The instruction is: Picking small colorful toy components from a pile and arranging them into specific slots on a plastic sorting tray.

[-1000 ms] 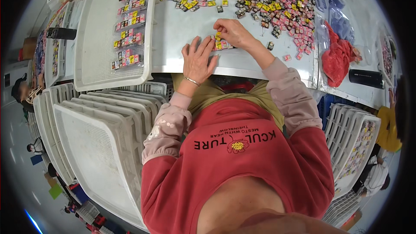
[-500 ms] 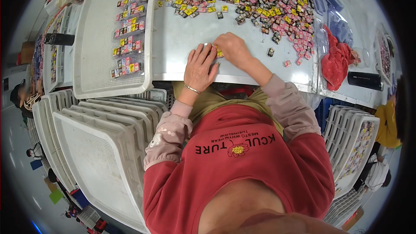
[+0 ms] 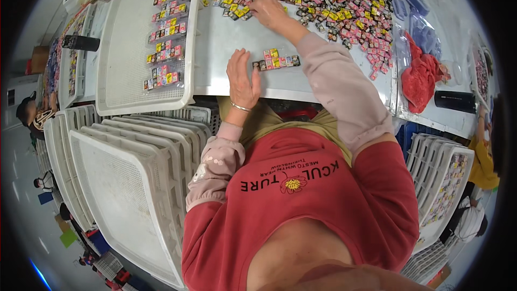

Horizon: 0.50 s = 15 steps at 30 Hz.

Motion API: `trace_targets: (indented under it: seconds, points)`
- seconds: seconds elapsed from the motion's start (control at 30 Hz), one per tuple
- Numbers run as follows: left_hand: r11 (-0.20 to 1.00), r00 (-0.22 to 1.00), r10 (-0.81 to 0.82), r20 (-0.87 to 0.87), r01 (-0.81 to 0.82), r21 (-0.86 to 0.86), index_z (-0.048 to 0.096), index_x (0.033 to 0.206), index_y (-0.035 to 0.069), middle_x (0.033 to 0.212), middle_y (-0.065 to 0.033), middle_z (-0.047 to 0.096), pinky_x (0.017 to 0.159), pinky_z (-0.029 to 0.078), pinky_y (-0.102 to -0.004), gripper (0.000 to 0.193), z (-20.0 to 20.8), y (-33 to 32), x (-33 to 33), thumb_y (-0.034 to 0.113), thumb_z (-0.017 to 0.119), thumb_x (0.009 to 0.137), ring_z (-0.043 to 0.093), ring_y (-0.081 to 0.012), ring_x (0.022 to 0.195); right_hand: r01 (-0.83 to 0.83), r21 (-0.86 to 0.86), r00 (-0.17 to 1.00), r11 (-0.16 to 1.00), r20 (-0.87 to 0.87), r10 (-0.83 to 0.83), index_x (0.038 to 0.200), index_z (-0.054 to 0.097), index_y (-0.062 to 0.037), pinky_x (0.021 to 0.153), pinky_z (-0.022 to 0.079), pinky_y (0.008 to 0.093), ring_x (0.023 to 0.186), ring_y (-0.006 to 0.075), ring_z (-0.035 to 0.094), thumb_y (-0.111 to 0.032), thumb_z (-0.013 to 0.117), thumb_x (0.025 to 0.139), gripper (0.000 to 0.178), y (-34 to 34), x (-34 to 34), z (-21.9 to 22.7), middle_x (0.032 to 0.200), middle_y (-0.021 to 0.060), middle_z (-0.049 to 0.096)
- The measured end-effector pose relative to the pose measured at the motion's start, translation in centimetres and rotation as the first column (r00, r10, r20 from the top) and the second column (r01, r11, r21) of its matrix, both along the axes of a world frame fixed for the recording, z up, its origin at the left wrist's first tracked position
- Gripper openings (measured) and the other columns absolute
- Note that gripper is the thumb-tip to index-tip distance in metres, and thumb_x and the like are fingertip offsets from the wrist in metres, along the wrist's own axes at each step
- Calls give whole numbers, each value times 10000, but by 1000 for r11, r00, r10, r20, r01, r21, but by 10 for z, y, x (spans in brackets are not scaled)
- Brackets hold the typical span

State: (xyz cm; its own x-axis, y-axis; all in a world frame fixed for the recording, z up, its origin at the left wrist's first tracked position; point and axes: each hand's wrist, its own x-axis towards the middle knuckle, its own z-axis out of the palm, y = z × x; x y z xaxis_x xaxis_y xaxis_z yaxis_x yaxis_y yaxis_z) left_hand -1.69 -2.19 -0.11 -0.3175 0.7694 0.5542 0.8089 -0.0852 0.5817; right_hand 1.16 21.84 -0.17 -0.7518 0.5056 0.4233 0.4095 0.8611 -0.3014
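My left hand (image 3: 243, 81) lies on the metal table with its fingers stretched out and its thumb beside the left end of a small cluster. That cluster of little printed boxes (image 3: 277, 62) is a row of black and pink pieces, with a few yellow and pink ones along its far side. My right hand (image 3: 271, 14) is at the near edge of a big loose pile of similar boxes (image 3: 328, 0). Its fingers are bent together on the pile, and whatever is between the fingertips is hidden.
Left of my hands is a white mesh tray (image 3: 121, 64) with clear-wrapped groups of boxes (image 3: 164, 52) along its right side. White trays (image 3: 116, 183) stand stacked at my left. On the right are a red plastic bag (image 3: 417, 83) and a black cylinder (image 3: 455, 101).
My right hand has moved away from my left hand, out to the pile. My left hand has shifted slightly nearer me, uncovering the cluster of boxes.
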Motion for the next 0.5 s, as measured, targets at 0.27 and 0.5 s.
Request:
trace_targets:
  seconds: [0.27,0.5]
  points:
    - [999,1000,-14,13,15,-40,512,1218,-22,1256,-212,496,1017,366,-444,391,-4,0,-1,39,554,834,464,-383,1195,-161,-228,966,960,-234,107,992,682,-62,820,493,419,937,334,619,-100,623,789,214,2,34,-4,985,154,648]
    - [987,988,-99,-117,83,-138,595,1122,31,1157,-141,561,975,372,-446,319,-1,2,1,102,610,811,510,-338,1126,150,270,989,951,-57,-140,974,689,-61,847,481,411,995,324,590,-130,587,826,192,18,133,-4,1048,133,627]
